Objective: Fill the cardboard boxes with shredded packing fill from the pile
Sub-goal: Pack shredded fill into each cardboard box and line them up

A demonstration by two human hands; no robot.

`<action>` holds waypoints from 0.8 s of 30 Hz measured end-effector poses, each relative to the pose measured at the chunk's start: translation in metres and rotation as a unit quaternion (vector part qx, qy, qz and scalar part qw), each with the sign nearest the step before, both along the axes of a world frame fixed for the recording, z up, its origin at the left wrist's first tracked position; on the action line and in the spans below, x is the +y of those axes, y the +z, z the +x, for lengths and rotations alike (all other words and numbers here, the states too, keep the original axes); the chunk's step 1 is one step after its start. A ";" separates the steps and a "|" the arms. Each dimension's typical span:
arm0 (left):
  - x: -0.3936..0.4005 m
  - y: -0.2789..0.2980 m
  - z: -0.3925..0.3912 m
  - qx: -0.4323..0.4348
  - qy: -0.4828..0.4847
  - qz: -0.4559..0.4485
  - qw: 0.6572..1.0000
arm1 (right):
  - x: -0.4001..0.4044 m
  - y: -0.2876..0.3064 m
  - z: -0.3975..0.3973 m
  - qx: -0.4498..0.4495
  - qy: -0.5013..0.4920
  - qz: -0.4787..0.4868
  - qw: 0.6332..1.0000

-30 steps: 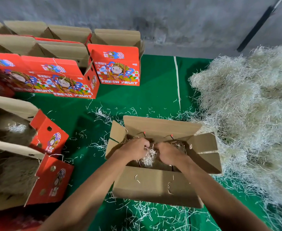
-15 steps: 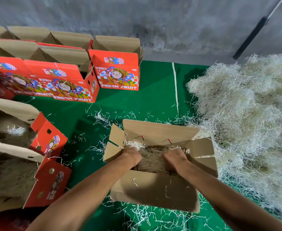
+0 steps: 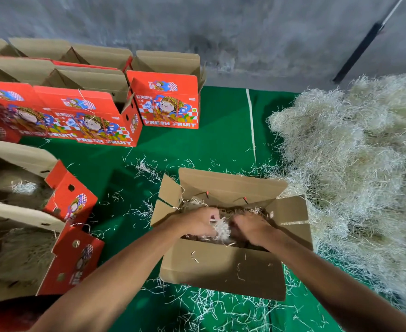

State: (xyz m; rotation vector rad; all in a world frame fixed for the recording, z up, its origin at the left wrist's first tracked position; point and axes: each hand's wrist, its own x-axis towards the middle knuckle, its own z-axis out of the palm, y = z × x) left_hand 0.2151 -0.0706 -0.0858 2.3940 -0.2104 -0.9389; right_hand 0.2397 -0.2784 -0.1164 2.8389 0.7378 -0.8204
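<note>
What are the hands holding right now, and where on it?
Both the left hand and right hand grip a clump of shredded fill between them, inside the open box.

Green mat: boxes, shred pile.

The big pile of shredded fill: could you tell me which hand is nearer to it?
Right. The right hand is in the box on the pile's side; the left hand is farther.

Grey concrete wall, green floor mat
</note>
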 end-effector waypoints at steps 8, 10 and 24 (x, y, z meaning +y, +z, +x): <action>-0.010 -0.009 -0.002 -0.053 -0.176 0.291 0.939 | 0.007 0.003 0.004 -0.025 0.093 -0.215 0.972; -0.010 -0.013 -0.003 -0.038 -0.241 0.350 0.904 | 0.008 0.001 0.007 -0.026 0.115 -0.209 0.971; -0.009 -0.024 0.016 -0.042 -0.116 0.291 0.949 | 0.001 0.016 0.010 -0.006 -0.018 -0.120 0.993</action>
